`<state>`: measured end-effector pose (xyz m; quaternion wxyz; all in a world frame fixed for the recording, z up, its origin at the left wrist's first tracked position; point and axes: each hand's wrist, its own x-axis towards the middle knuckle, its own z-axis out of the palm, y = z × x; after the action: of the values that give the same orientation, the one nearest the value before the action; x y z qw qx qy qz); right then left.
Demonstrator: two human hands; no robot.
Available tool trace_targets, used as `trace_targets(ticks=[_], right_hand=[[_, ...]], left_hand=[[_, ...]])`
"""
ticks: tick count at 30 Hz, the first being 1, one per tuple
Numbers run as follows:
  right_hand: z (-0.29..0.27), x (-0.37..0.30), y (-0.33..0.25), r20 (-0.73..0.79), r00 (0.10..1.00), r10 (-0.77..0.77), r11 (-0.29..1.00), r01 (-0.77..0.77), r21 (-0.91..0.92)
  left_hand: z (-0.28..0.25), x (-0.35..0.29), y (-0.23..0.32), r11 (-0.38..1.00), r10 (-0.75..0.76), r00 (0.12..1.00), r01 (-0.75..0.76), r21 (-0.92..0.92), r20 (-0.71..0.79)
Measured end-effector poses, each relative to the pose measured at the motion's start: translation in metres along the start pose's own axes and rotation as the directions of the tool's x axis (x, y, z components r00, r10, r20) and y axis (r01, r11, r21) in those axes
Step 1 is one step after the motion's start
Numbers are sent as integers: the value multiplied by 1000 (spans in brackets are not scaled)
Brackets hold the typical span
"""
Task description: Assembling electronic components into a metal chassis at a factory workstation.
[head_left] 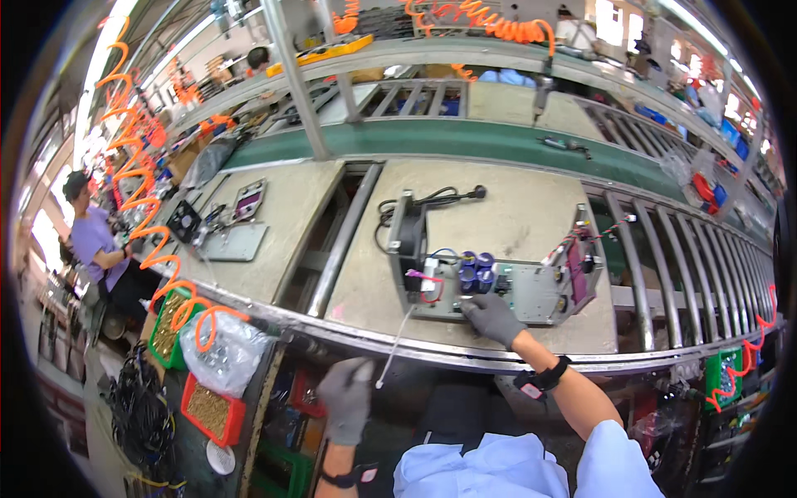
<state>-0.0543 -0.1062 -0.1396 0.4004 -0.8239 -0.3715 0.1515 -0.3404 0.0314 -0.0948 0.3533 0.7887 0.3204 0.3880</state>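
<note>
Work in hand looked like putting together the wide grey metal tray with tall ends (531,292), which sat on the pale flat board (515,216) just past the right hand. The grey-gloved right hand (493,319) bent its fingers at the tray's near edge, close to the shiny blue round cans (476,270); I could not tell if it pinched anything. The grey-gloved left hand (347,400) was low and blurry, so its grip was hard to tell. A thin white cable (397,344) dangled just to its right. The next move seemed to call for steadying the tray.
</note>
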Motion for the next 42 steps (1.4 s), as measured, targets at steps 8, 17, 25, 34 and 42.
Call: trace_targets(ticks=[8, 17, 25, 34, 42], right_hand=[[-1, -2, 31, 30, 998, 63, 979, -67, 192], [6, 2, 49, 12, 1000, 2, 961, -5, 277], [-5, 3, 42, 91, 996, 18, 946, -46, 320], [-16, 6, 17, 243, 970, 22, 930, -109, 352], [-26, -15, -11, 104, 993, 56, 944, -87, 318]], left_hand=[[-86, -19, -62, 914, 129, 928, 25, 404, -350], [-326, -104, -117, 606, -96, 703, 602, 519, -704], [-356, -109, -133, 638, -172, 693, 620, 457, -700], [-155, -63, -70, 917, -205, 921, 299, 264, -331], [101, -2, 11, 846, -251, 807, 451, -283, 534]])
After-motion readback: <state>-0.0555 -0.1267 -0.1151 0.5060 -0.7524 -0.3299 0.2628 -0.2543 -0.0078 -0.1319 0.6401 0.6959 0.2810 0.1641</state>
